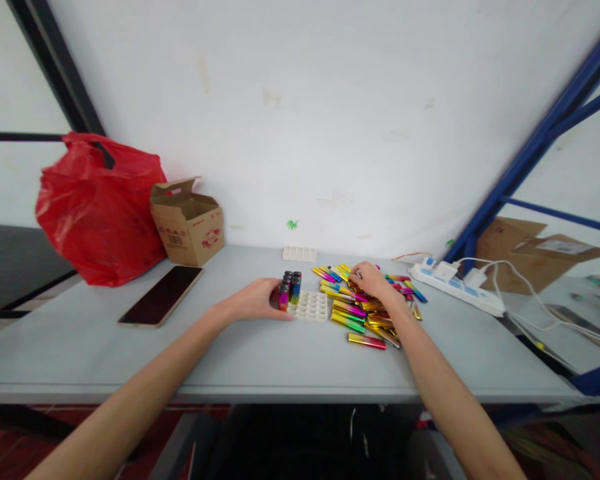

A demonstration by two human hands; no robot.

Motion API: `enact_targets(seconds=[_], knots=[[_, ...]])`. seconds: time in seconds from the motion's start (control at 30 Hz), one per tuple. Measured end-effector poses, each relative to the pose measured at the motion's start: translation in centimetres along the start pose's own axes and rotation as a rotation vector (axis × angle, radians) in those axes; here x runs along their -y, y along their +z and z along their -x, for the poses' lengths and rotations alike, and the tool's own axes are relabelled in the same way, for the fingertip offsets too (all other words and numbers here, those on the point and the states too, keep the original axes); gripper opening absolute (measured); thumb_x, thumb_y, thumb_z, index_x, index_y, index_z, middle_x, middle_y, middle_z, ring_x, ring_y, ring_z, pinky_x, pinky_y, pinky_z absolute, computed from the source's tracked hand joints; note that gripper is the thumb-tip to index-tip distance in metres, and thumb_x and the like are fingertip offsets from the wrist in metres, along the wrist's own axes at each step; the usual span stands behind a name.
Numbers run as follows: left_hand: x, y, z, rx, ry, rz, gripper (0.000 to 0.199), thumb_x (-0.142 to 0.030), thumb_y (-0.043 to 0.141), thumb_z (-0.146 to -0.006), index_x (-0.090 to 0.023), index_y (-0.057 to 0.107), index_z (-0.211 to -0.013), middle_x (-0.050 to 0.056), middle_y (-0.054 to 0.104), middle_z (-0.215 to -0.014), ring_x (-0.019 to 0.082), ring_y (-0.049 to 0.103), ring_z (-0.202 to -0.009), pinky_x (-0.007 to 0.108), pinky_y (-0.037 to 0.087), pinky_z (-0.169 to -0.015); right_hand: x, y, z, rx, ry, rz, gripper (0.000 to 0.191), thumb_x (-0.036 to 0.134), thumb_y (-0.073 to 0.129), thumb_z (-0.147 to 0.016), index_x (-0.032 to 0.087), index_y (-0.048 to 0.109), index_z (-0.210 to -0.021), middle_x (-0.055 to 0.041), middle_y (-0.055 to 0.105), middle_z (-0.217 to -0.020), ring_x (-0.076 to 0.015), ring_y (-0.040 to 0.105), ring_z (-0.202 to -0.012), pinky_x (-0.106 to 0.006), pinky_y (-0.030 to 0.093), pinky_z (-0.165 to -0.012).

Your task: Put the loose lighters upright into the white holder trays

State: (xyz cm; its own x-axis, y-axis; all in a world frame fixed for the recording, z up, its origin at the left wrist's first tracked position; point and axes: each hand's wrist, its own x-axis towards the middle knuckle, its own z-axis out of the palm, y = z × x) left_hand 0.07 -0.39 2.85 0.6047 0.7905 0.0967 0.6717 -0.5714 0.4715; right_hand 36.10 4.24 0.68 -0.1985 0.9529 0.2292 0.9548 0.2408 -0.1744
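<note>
A white tray (311,307) with rows of round pockets lies flat at the middle of the table. Several shiny coloured lighters (295,291) with black tops stand upright in its left end. My left hand (258,299) curls round that end, thumb along the front edge and fingers behind the lighters, partly hidden by them. Right of the tray spreads a loose pile of metallic gold, green, pink and blue lighters (349,321). At the pile's back, my right hand (373,279) has its fingers pinched together at a lighter, whose dark end shows by the fingertips.
A second white tray (299,253) sits by the wall. To the left are a phone (161,297), an open cardboard box (193,227) and a red plastic bag (100,213). A white power strip (457,289) with cables and brown parcels (523,250) are on the right.
</note>
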Motion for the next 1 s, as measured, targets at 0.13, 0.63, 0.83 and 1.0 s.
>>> enact_targets(seconds=[0.13,0.63,0.83,1.0], knots=[[0.2,0.1,0.0,-0.002,-0.003,-0.001,0.066,-0.074,0.077,-0.065,-0.018,0.065,-0.098,0.004,0.072,-0.091,0.023,0.064,-0.078,0.030,0.043,-0.066,-0.3,0.0,0.0,0.003,0.018,0.003,0.018,0.027,0.067,-0.095,0.015,0.079,-0.089,-0.0143,0.075,-0.102,-0.0244,0.067,-0.104,-0.030,0.047,-0.093],[0.5,0.3,-0.1,-0.012,0.017,0.012,0.064,-0.073,0.077,-0.066,-0.018,0.065,-0.096,0.005,0.072,-0.091,0.023,0.063,-0.077,0.031,0.043,-0.063,-0.4,0.5,-0.5,-0.326,0.050,-0.463,0.018,0.022,0.068,-0.086,0.017,0.070,-0.103,-0.0092,0.075,-0.098,-0.0223,0.070,-0.091,-0.039,0.054,-0.090],[0.4,0.2,0.0,-0.029,0.011,0.034,0.062,-0.071,0.080,-0.064,-0.018,0.065,-0.093,0.005,0.071,-0.088,0.023,0.062,-0.075,0.031,0.043,-0.064,3.4,-1.0,0.1,-0.321,0.132,-1.227,0.041,0.053,0.078,-0.077,0.021,0.071,-0.102,-0.0058,0.074,-0.106,-0.0213,0.067,-0.100,-0.037,0.056,-0.090],[0.3,0.2,0.0,-0.030,0.011,0.040,0.060,-0.071,0.079,-0.064,-0.019,0.064,-0.091,0.004,0.070,-0.086,0.022,0.061,-0.073,0.030,0.042,-0.063,7.0,-2.2,1.6,-0.119,0.148,-1.614,0.050,0.066,0.079,-0.074,0.029,0.056,-0.099,0.0014,0.069,-0.086,-0.0164,0.067,-0.075,-0.031,0.057,-0.069]])
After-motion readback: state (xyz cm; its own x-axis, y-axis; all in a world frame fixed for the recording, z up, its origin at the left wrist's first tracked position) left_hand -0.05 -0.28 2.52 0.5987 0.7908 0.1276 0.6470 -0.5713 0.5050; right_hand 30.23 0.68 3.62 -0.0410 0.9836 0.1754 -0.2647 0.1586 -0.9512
